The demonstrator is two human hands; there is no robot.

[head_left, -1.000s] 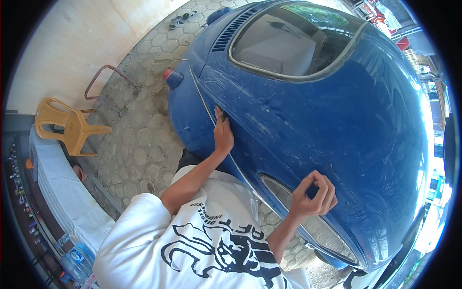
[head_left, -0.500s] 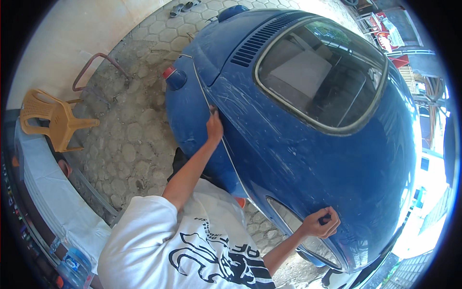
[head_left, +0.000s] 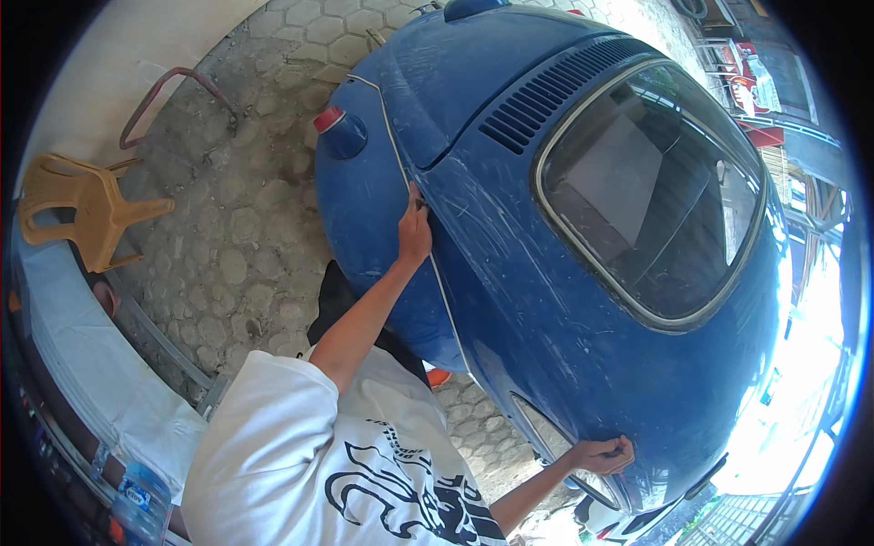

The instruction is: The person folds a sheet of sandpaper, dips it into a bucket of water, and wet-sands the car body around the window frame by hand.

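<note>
Grey paving stones (head_left: 228, 227) under an old blue car (head_left: 564, 300), yellow plastic chair (head_left: 82, 209) off to the side. Left hand (head_left: 414, 232) up on the thin trim strip (head_left: 437, 273) along the car's seam, fingers pinching it. Right hand (head_left: 603, 453) low by the side window (head_left: 564, 450), closed around the strip's other end.

Left hand (head_left: 414, 235) slid further along trim strip (head_left: 437, 273); right hand (head_left: 601, 453) dropped to blue car (head_left: 546, 300) side window edge.
</note>
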